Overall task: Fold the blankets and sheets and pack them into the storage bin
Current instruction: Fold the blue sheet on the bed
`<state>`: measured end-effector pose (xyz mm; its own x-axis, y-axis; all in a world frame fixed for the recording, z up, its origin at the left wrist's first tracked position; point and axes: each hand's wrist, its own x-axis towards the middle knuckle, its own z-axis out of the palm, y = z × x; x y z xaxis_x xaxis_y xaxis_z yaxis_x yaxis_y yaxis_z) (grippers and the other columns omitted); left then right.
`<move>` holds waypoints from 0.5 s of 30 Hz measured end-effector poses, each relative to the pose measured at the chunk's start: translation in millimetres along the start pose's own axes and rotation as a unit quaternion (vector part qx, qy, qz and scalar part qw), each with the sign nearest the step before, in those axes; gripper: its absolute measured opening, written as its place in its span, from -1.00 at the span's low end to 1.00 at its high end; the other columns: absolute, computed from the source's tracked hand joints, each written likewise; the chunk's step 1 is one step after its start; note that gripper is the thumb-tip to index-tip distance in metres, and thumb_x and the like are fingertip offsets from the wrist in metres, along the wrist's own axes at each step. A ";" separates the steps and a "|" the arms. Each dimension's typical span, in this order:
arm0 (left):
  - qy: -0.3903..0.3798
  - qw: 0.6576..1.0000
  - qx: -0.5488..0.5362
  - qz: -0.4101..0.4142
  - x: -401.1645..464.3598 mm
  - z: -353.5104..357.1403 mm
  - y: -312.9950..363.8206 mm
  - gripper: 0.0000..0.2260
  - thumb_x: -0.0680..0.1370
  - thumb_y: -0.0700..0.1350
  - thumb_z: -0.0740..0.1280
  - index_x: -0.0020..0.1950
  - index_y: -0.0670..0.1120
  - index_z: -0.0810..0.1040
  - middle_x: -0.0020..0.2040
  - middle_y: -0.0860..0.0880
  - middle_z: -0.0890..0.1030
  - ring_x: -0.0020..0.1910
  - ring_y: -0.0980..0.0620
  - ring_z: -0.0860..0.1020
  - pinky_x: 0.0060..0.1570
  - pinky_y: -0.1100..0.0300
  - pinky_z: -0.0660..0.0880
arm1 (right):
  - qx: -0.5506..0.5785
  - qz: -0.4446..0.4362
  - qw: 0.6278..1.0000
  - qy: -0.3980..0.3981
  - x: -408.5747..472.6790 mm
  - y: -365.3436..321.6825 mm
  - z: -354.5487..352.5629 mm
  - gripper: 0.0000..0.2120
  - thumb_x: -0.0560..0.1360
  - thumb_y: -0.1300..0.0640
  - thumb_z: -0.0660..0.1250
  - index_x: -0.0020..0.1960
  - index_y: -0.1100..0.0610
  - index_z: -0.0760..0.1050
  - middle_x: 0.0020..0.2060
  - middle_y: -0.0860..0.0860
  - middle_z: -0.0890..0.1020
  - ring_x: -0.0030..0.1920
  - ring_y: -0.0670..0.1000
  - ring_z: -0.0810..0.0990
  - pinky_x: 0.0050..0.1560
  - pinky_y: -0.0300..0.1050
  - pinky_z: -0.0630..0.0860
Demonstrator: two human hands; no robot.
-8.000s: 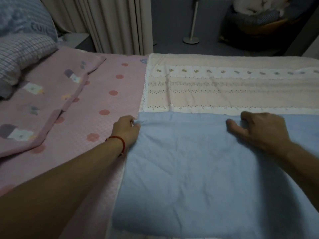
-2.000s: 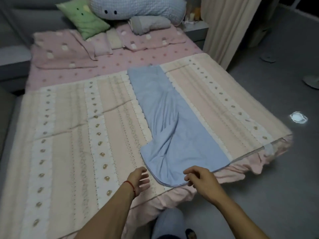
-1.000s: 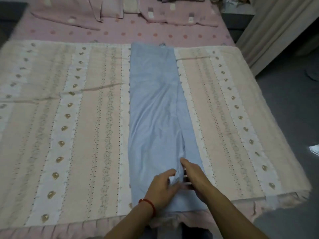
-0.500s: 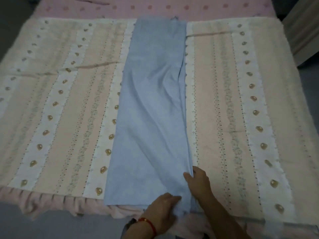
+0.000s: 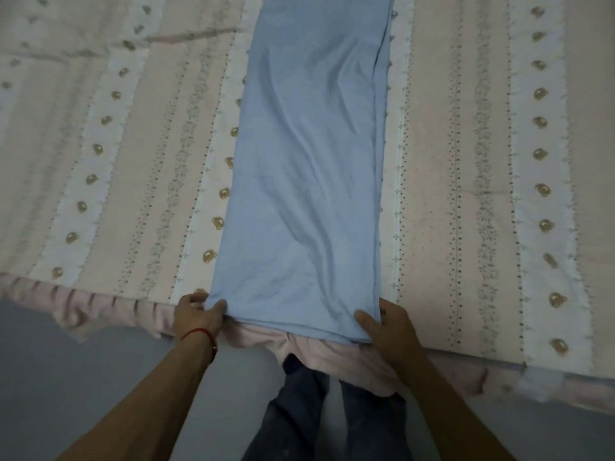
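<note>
A light blue sheet (image 5: pixel 306 168), folded into a long narrow strip, lies lengthwise down the middle of the bed and reaches the near edge. My left hand (image 5: pixel 196 316) pinches its near left corner between thumb and fingers. My right hand (image 5: pixel 387 322) grips the near right corner, thumb on top of the cloth. Under the sheet a cream and pink striped blanket (image 5: pixel 466 161) with small gold motifs is spread flat across the bed. No storage bin is in view.
A pink frilled bed skirt (image 5: pixel 109 311) hangs along the near edge of the bed. Grey floor (image 5: pixel 66 387) lies below it, and my legs in dark trousers (image 5: pixel 309 410) stand against the bed between my arms.
My hands have moved apart from the sheet's near right side to its two near corners. The sheet's near end now lies flatter and squarer, and the view has moved closer.
</note>
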<state>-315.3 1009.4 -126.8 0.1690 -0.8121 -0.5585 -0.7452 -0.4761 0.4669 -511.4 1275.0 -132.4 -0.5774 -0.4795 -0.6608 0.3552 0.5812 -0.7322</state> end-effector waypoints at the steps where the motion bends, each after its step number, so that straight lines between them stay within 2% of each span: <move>1: 0.005 0.999 -0.046 -0.020 3.0 -6.2 -2.6 -0.67 0.35 -0.21 0.56 0.05 -0.10 0.54 0.08 -0.25 0.64 -0.03 -0.19 0.63 0.11 -0.11 0.60 | 0.007 -0.014 1.000 -0.002 -5.3 -3.4 1.7 -0.78 0.57 0.10 0.43 0.21 0.04 0.61 -0.01 -0.12 0.73 -0.01 -0.10 0.71 -0.01 -0.19 0.64; 3: 0.017 0.988 -0.148 -0.042 6.8 -17.4 -8.0 -0.65 0.41 -0.32 0.52 0.12 -0.10 0.54 0.03 -0.18 0.61 -0.11 -0.14 0.62 0.02 -0.06 0.63 | 0.033 -0.029 0.999 0.006 -13.5 -7.4 3.1 -0.85 0.58 0.13 0.41 0.14 0.02 0.62 -0.08 -0.16 0.74 -0.07 -0.14 0.71 -0.12 -0.23 0.64; 5: 0.023 0.971 -0.231 -0.051 4.9 -23.2 -14.0 -0.66 0.47 -0.37 0.46 0.18 -0.14 0.52 -0.03 -0.14 0.58 -0.16 -0.07 0.59 -0.15 0.09 0.61 | 0.061 -0.017 0.998 0.014 -16.5 -1.7 3.2 -0.90 0.59 0.19 0.39 0.07 0.03 0.62 -0.14 -0.14 0.75 -0.14 -0.14 0.72 -0.23 -0.25 0.62; 7: 0.020 0.965 -0.253 -0.059 7.3 -20.4 -20.7 -0.72 0.50 -0.37 0.44 0.19 -0.21 0.55 -0.03 -0.20 0.59 -0.21 -0.04 0.57 -0.31 0.24 0.60 | 0.070 0.016 0.997 0.017 -11.2 8.4 7.2 -0.89 0.59 0.22 0.38 0.10 0.12 0.63 -0.08 -0.02 0.75 -0.16 -0.10 0.73 -0.26 -0.20 0.63; 9: 0.022 0.971 -0.229 -0.066 13.3 -16.5 -29.2 -0.74 0.49 -0.34 0.45 0.17 -0.29 0.58 -0.03 -0.22 0.61 -0.26 -0.04 0.57 -0.30 0.23 0.61 | 0.051 0.047 0.998 0.010 -4.6 17.5 13.6 -0.81 0.60 0.21 0.37 0.19 0.22 0.60 0.00 0.08 0.72 -0.16 -0.08 0.73 -0.27 -0.14 0.65; 10: 0.030 0.978 -0.198 -0.062 16.0 -13.8 -29.7 -0.75 0.48 -0.32 0.47 0.15 -0.29 0.60 -0.06 -0.22 0.63 -0.25 -0.08 0.59 -0.19 0.13 0.63 | 0.033 0.053 0.998 0.007 -0.6 20.0 15.1 -0.78 0.60 0.20 0.38 0.22 0.24 0.59 0.00 0.10 0.71 -0.17 -0.07 0.73 -0.29 -0.14 0.65; 12: 0.061 0.996 -0.061 -0.027 13.5 -13.0 -23.7 -0.80 0.45 -0.27 0.48 0.06 -0.22 0.63 -0.07 -0.21 0.67 -0.12 -0.19 0.63 0.06 -0.08 0.61 | -0.005 0.069 0.998 -0.013 3.0 19.2 14.1 -0.75 0.60 0.17 0.38 0.23 0.25 0.59 -0.04 0.08 0.71 -0.23 -0.04 0.72 -0.33 -0.14 0.63; 13: 0.071 0.997 0.033 -0.002 7.6 -12.5 -18.1 -0.80 0.45 -0.24 0.47 0.06 -0.17 0.62 -0.01 -0.23 0.67 -0.02 -0.24 0.62 0.13 -0.13 0.57 | -0.035 0.080 0.996 -0.030 3.0 16.9 12.4 -0.75 0.60 0.13 0.39 0.22 0.23 0.60 -0.07 0.06 0.71 -0.25 -0.03 0.71 -0.33 -0.14 0.63; 15: 0.091 0.972 0.206 0.074 -3.1 -2.5 1.2 -0.68 0.45 -0.21 0.44 0.20 -0.11 0.55 0.21 -0.29 0.55 0.16 -0.33 0.51 0.18 -0.19 0.48 | -0.171 0.088 0.980 -0.057 9.5 5.6 4.6 -0.75 0.58 -0.05 0.39 0.10 0.12 0.63 -0.12 -0.03 0.69 -0.21 -0.08 0.66 -0.24 -0.18 0.60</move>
<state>-315.1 1010.6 -122.8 0.1241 -0.9252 -0.3587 -0.9585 -0.2053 0.1978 -511.4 1270.7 -143.6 -0.4367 -0.4120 -0.7997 0.1636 0.8378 -0.5209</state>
